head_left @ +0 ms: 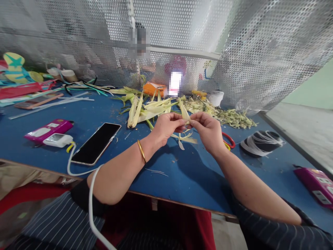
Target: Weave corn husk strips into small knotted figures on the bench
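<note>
Both hands meet over the middle of the blue table, pinching one pale corn husk [184, 110] between them. My left hand [169, 127], with a gold bangle on its wrist, is closed on the husk's lower end. Thumb and fingers of my right hand [206, 129] grip the same end from the other side. The husk's narrow tip points up and away. Just beyond lie more pale husks [156, 110] and a thicker husk bundle [134, 113]. Thin husk strips [185, 138] hang or lie beneath the fingers; which of the two I cannot tell.
A black phone [97, 143] and purple power strip [49, 131] lie left, with a white cable [91, 205] crossing my left arm. To the right are red-handled scissors [229, 140], a thread spool [261, 143] and husk scraps [235, 117]. A perforated metal screen [179, 21] stands behind.
</note>
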The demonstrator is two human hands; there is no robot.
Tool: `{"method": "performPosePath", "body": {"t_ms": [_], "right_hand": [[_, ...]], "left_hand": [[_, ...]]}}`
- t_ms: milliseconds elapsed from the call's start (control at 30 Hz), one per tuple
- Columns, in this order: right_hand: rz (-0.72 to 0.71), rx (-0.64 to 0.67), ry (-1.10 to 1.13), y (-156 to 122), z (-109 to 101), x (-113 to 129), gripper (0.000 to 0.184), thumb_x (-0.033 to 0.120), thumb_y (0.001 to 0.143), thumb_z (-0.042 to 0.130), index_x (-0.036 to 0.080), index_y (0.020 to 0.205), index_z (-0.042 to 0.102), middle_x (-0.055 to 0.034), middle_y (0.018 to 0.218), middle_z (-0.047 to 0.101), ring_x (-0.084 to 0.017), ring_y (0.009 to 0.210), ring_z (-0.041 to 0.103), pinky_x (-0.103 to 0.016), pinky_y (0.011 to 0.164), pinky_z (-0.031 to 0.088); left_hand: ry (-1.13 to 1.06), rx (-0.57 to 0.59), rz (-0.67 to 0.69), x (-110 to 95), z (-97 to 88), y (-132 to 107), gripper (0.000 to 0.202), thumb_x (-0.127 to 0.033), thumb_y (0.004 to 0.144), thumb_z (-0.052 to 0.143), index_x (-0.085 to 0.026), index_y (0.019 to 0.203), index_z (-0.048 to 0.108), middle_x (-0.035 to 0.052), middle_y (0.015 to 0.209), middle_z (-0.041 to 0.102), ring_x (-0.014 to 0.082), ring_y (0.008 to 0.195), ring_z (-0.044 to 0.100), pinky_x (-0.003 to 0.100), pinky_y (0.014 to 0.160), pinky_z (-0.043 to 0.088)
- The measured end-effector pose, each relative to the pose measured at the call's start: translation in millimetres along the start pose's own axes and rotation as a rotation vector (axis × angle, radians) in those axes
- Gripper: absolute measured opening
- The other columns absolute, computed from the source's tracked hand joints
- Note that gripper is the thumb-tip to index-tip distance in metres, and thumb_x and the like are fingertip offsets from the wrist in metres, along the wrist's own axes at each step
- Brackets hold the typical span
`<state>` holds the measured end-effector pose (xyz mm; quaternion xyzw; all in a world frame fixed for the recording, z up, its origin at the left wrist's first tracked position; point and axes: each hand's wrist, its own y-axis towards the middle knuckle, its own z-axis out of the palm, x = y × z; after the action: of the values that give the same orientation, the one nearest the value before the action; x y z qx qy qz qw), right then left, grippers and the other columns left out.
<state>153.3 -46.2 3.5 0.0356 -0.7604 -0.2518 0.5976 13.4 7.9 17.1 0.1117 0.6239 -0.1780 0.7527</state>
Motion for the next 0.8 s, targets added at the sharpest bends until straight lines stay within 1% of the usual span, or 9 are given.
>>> {"method": "performPosePath", "body": {"t_ms": [67,100,200,267,400,533,633,700,800], "right_hand": [[-0.116,0.014,-0.090,-1.5,-1.8,1.2,0.016,0.023,0.083,0.062,0.023,0.099,0.061,0.0030,0.073,0.065,-0.015,0.067,0.065,-0.030,0.070,0.051],[-0.173,0.030,-0.156,-2.2,-2.8,1.8,0.018,0.021,0.084,0.060,0.024,0.101,0.061,0.0028,0.076,0.065,-0.015,0.068,0.065,-0.030,0.072,0.051],[-0.325,0.073,-0.352,-4.1,-5.1,2.7,0.013,0.017,0.086,0.057,0.025,0.093,0.064,-0.0002,0.085,0.066,-0.016,0.076,0.064,-0.031,0.076,0.051],[-0.380,0.068,-0.423,-4.8,-5.4,2.7,0.013,0.015,0.086,0.057,0.025,0.086,0.066,-0.0017,0.088,0.067,-0.017,0.079,0.063,-0.032,0.077,0.050],[-0.362,0.024,-0.408,-4.7,-4.6,2.7,0.012,0.017,0.086,0.059,0.025,0.083,0.067,-0.0006,0.083,0.068,-0.016,0.075,0.062,-0.032,0.075,0.050],[-0.295,0.055,-0.323,-2.9,-5.8,3.5,0.006,0.021,0.085,0.062,0.023,0.082,0.067,0.0004,0.078,0.067,-0.016,0.072,0.063,-0.031,0.073,0.050],[-0.301,0.046,-0.319,-2.0,-6.4,4.1,0.008,0.019,0.084,0.062,0.022,0.079,0.066,0.0014,0.074,0.066,-0.015,0.070,0.062,-0.030,0.071,0.049],[-0.311,0.030,-0.344,-2.1,-6.1,4.5,0.010,0.018,0.085,0.061,0.022,0.077,0.065,0.0014,0.074,0.065,-0.015,0.070,0.061,-0.030,0.071,0.048],[-0.306,0.008,-0.384,-2.1,-5.3,4.9,0.011,0.018,0.085,0.059,0.022,0.076,0.063,0.0006,0.077,0.064,-0.015,0.073,0.059,-0.030,0.072,0.047]], "left_hand": [[-0.035,0.000,-0.030,-1.3,-1.1,-0.1,0.014,-0.009,0.077,0.071,-0.014,0.070,0.060,-0.0022,0.059,0.062,0.0075,0.051,0.058,0.025,0.062,0.051],[-0.053,0.000,-0.044,-2.1,-1.5,-0.4,0.014,-0.009,0.077,0.071,-0.014,0.069,0.060,-0.0024,0.058,0.062,0.0071,0.051,0.058,0.025,0.062,0.051],[-0.102,0.006,-0.081,-4.5,-2.1,-1.7,0.013,-0.008,0.078,0.070,-0.013,0.069,0.062,-0.0022,0.059,0.062,0.0063,0.051,0.058,0.024,0.063,0.051],[-0.123,0.009,-0.102,-5.6,-2.1,-2.3,0.013,-0.007,0.079,0.069,-0.013,0.070,0.063,-0.0018,0.059,0.063,0.0063,0.051,0.058,0.024,0.064,0.051],[-0.128,0.020,-0.130,-5.8,-2.5,-1.7,0.012,-0.008,0.079,0.069,-0.013,0.070,0.063,-0.0011,0.057,0.062,0.0067,0.050,0.058,0.025,0.063,0.052],[-0.125,0.037,-0.138,-3.7,-3.6,-0.2,0.012,-0.009,0.079,0.068,-0.013,0.069,0.063,-0.0006,0.058,0.062,0.0071,0.050,0.058,0.026,0.062,0.052],[-0.111,0.039,-0.137,-2.3,-3.1,-0.5,0.013,-0.010,0.079,0.068,-0.013,0.068,0.062,-0.0006,0.059,0.063,0.0068,0.049,0.057,0.025,0.061,0.051],[-0.087,0.037,-0.112,-1.8,-1.8,-1.5,0.013,-0.012,0.080,0.068,-0.013,0.068,0.062,-0.0004,0.059,0.064,0.0069,0.049,0.058,0.025,0.061,0.051],[-0.022,0.021,-0.028,-1.3,0.8,-3.3,0.014,-0.013,0.081,0.067,-0.014,0.067,0.062,0.0000,0.060,0.065,0.0079,0.052,0.060,0.024,0.062,0.052]]}}
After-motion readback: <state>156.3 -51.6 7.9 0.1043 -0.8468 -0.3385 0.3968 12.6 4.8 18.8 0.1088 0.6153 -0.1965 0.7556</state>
